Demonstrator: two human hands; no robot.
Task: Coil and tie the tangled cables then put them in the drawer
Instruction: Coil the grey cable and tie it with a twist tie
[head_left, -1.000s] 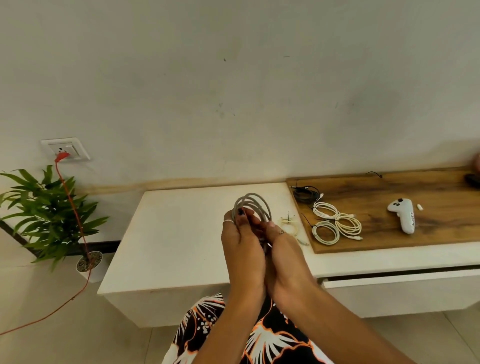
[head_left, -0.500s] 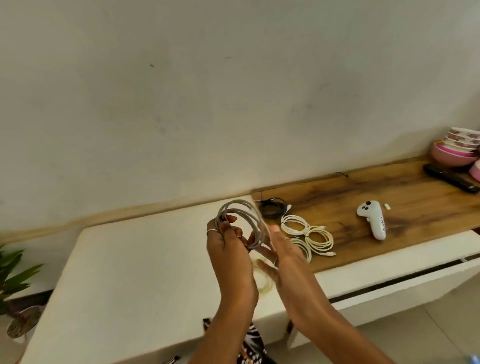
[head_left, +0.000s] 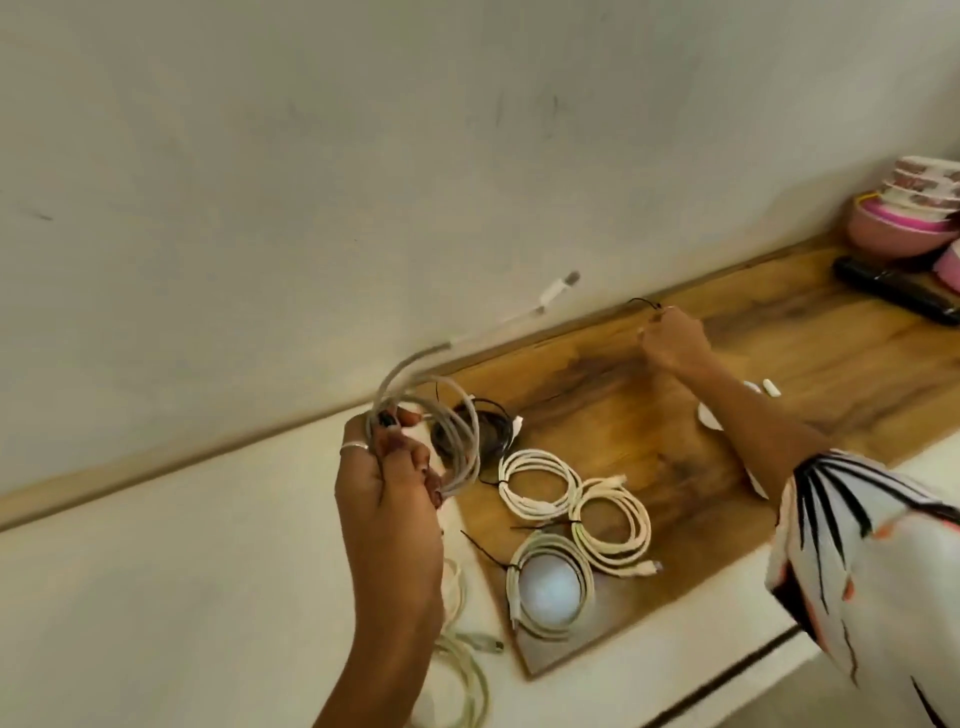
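My left hand (head_left: 387, 483) holds a coiled grey cable (head_left: 457, 436) up above the white counter; one loose end with a plug (head_left: 558, 285) sticks up toward the wall. My right hand (head_left: 672, 340) reaches far across the wooden board and pinches a thin black tie (head_left: 644, 302) near the wall. Three tied white cable coils (head_left: 537, 483) (head_left: 613, 525) (head_left: 550, 582) lie on the board, with a black coil (head_left: 491, 431) behind the grey one. A loose pale cable (head_left: 467, 670) lies on the counter under my left wrist. The drawer front (head_left: 727, 691) shows at lower right.
A wooden board (head_left: 675, 447) covers the right part of the white counter (head_left: 182, 571). Stacked pink bowls (head_left: 904, 218) and a black remote (head_left: 893, 291) sit at the far right. A white controller (head_left: 709, 415) is partly hidden by my right forearm. A wall rises directly behind.
My right hand let go of the grey coil and reached right and away to the black tie. The left hand keeps the coil. The view swung right and closer.
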